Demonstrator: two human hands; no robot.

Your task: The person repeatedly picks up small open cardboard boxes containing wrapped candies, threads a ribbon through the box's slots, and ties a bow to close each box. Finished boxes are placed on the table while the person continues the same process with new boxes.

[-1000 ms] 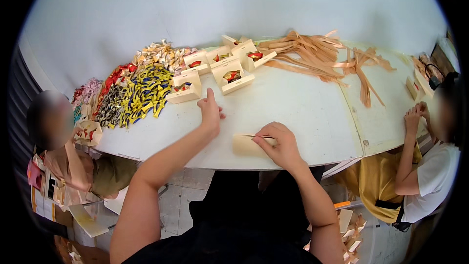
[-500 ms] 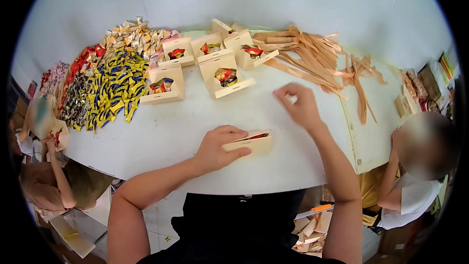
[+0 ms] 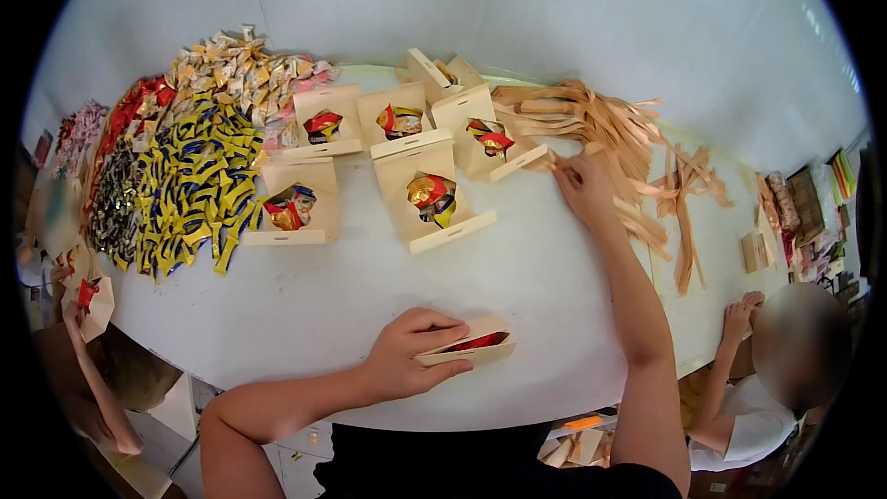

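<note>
Near the front edge of the table, my left hand (image 3: 407,358) is wrapped around a small cream cardboard box (image 3: 473,352), thumb on the near side and fingers on the far side. Its top is parted a little, and red wrapping shows in the gap. My right hand (image 3: 589,192) is stretched to the near left end of a pile of tan ribbons (image 3: 591,120), its fingertips pinched on a ribbon end. Just left of those fingertips stands an open cream box (image 3: 476,143) of wrapped sweets.
Several more open boxes (image 3: 395,171) of sweets stand mid-table. At the left lie heaps of yellow-and-blue wrapped sweets (image 3: 199,180), cream ones (image 3: 231,74) and red ones (image 3: 129,120). A person (image 3: 739,407) sits at the right, another (image 3: 88,351) at the left. Flat cartons lie below the table edge.
My right hand has moved away from me to the ribbon pile and closed on a ribbon end. My left hand keeps hold of the box. The view has tilted, shifting the table downward.
</note>
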